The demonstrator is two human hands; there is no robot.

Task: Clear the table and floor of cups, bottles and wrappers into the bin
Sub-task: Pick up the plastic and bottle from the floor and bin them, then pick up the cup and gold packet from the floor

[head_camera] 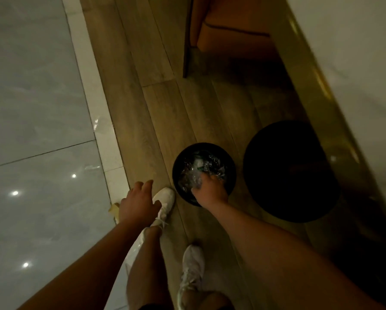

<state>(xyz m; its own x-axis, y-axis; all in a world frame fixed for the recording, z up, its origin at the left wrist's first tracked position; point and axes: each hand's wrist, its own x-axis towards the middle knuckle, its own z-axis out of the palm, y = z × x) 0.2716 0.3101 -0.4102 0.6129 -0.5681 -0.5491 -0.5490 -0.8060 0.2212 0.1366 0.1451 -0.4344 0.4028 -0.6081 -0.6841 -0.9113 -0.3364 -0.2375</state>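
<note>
Head view looks down on a wooden plank floor (156,121) bordered on its left edge by glossy grey tiles (35,108) and on its right by a brass-edged white surface (355,63). An orange upholstered seat (230,30) stands at the far end of the planks. A large dark round object (292,171) sits near the brass edge; what it is cannot be told in the dim light. Just beside it, toward the tiles, stands a small round black bin (231,166) filled with crumpled clear plastic wrappers (201,168) and a scrap of green. The right hand (211,189) reaches down into the bin's near rim, fingers curled into the clear plastic; whether they grip it or only press on it cannot be told. The left hand (138,202) hovers apart over a white sneaker (165,204), fingers spread and released, holding nothing. A small tan scrap (113,209) lies on the tile edge behind that hand.
</note>
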